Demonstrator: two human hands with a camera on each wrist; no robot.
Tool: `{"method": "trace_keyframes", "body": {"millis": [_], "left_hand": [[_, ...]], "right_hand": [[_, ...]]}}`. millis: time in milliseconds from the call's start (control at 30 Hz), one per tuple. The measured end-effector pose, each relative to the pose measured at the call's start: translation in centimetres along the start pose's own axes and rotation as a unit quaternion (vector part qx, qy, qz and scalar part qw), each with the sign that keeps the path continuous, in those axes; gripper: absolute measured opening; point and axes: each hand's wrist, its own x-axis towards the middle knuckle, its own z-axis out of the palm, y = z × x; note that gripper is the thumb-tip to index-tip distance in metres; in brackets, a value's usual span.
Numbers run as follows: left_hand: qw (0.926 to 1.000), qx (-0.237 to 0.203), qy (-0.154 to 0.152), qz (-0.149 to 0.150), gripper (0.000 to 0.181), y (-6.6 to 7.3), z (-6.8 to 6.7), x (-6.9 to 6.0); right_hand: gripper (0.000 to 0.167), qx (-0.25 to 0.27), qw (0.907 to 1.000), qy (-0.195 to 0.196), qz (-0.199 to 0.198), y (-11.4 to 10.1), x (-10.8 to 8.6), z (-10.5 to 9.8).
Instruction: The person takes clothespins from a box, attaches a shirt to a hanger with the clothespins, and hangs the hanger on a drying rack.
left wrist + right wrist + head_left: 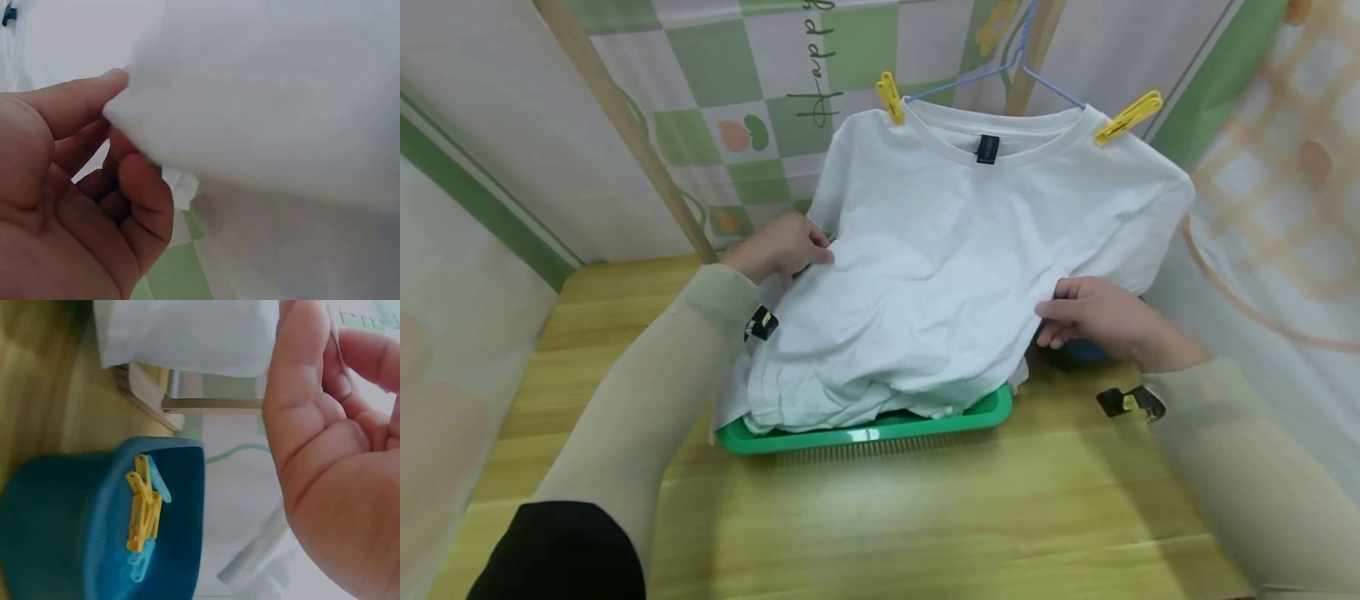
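Observation:
A white T-shirt [940,250] hangs from a blue wire hanger [970,81], with a yellow clothespin [890,97] on one shoulder and a second yellow clothespin [1129,117] on the other. Its lower part lies crumpled over a green basket [880,432]. My left hand [786,244] pinches the shirt's left side between thumb and fingers; the left wrist view shows the fabric edge in that pinch. On the opposite side, my right hand [1093,317] holds the shirt's edge with thumb and curled fingers. In the right wrist view, a thin fold of cloth runs between the fingers of that hand.
A blue bin [150,506] holding several yellow and light-blue clothespins [145,512] stands on the wooden table [880,517] beside the right hand. Wooden posts, one a slanted pole [625,125] at left, rise behind. Checkered cloth [715,62] covers the back wall.

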Motion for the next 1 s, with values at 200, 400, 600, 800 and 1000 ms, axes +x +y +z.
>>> {"method": "trace_keyframes", "body": {"millis": [200,400,600,800,1000], "left_hand": [[0.9966,-0.080,0.018,0.010,0.021,0.6,-0.7,-0.2],[0.9685,-0.248,0.025,-0.006,0.019,2.2,-1.3,0.1],[0.9510,-0.300,0.072,-0.010,0.019,4.1,-2.3,0.2],[0.9312,-0.347,0.109,0.031,0.018,5.2,-3.1,0.2],[0.9157,-0.366,0.146,0.080,0.019,6.0,-3.2,-0.2]], "right_hand": [[0.016,0.158,0.9859,0.017,-0.053,-0.5,-0.6,-2.1],[0.022,0.370,0.9211,-0.038,-0.116,-1.8,-1.2,-3.9],[0.028,0.518,0.8346,-0.102,-0.159,-2.7,-0.6,-5.6],[0.042,0.609,0.7628,-0.071,-0.207,-4.0,-0.6,-6.6],[0.052,0.690,0.6827,0.011,-0.241,-5.8,-0.7,-7.0]]}}
